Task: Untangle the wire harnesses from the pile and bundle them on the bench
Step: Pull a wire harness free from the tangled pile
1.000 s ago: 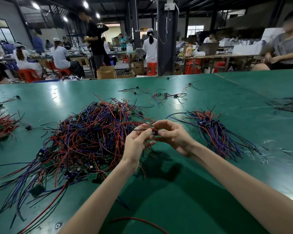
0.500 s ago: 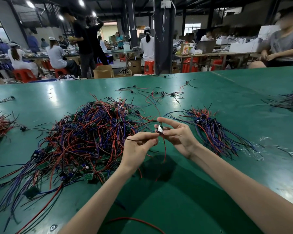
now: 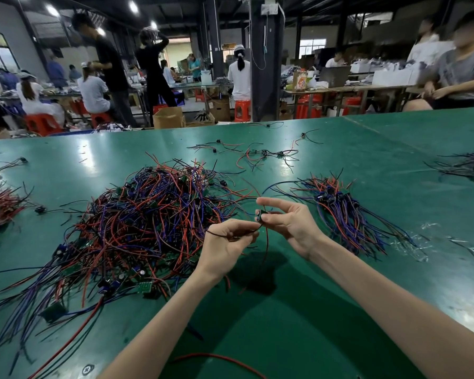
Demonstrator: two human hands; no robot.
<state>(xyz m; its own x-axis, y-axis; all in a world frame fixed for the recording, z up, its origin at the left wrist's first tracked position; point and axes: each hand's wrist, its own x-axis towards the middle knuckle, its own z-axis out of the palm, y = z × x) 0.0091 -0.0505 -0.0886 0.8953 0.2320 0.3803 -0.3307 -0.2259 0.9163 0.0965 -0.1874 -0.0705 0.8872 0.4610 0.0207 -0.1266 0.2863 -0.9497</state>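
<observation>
Both hands have moved apart since a second ago, when they were touching, and now a wire is pulled out between them. They are up over the near middle of the green desk (image 3: 285,324).

The left hand (image 3: 226,243) has its grip pressed together on a thin black wire (image 3: 216,233). One end of the wire pokes out to the left of the fingers. The right hand (image 3: 290,224) pinches a little plug (image 3: 262,215) between its thumb and a finger, and its pointing finger sticks out straight above the plug. A red wire (image 3: 267,250) hangs down from the plug toward the near edge of the desk.

So this one wire harness runs sideways, from the left grip up and across to the plug in the right grip. The big tangled pile (image 3: 148,222) sits just left of the left hand, toward the left side of the desk. I cannot tell if the harness is free of the pile yet.

The neat bundle (image 3: 342,212) lies just right of the right hand, toward the right edge. Its wires point toward the near right. The right hand is the closer one, so I think it should carry the plug over there.
</observation>
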